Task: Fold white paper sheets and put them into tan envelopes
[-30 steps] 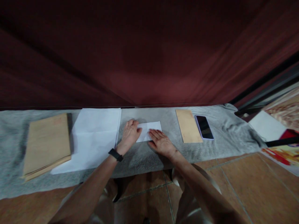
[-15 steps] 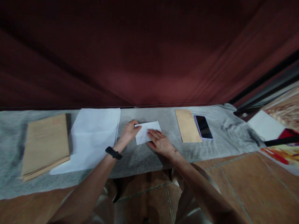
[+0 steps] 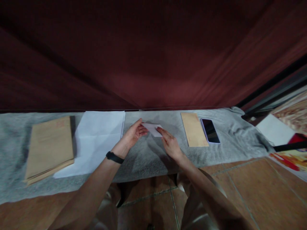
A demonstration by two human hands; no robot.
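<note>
A small folded sheet of white paper [image 3: 153, 129] is tilted up over the grey cloth, between my two hands. My right hand [image 3: 170, 143] grips its right end, fingers on top; the thumb is hidden. At the paper's left corner, my left hand [image 3: 134, 133] is turned palm inward, with thumb and curled fingers apart. Whether the left fingers touch the corner is hard to make out. Left of that hand lie large white paper sheets [image 3: 99, 140], with a crease across the top one.
Brown envelopes [image 3: 51, 145] are stacked at the far left, partly over the white sheets. One tan envelope [image 3: 194, 129] and a phone [image 3: 210, 131] lie to the right. Grey cloth [image 3: 144, 163] covers the narrow surface. A dark red curtain [image 3: 153, 64] hangs behind it.
The folded paper has gone from lying flat to tilted up off the cloth. My left fingers have spread away from its left edge; my right hand has shifted to its right end.
</note>
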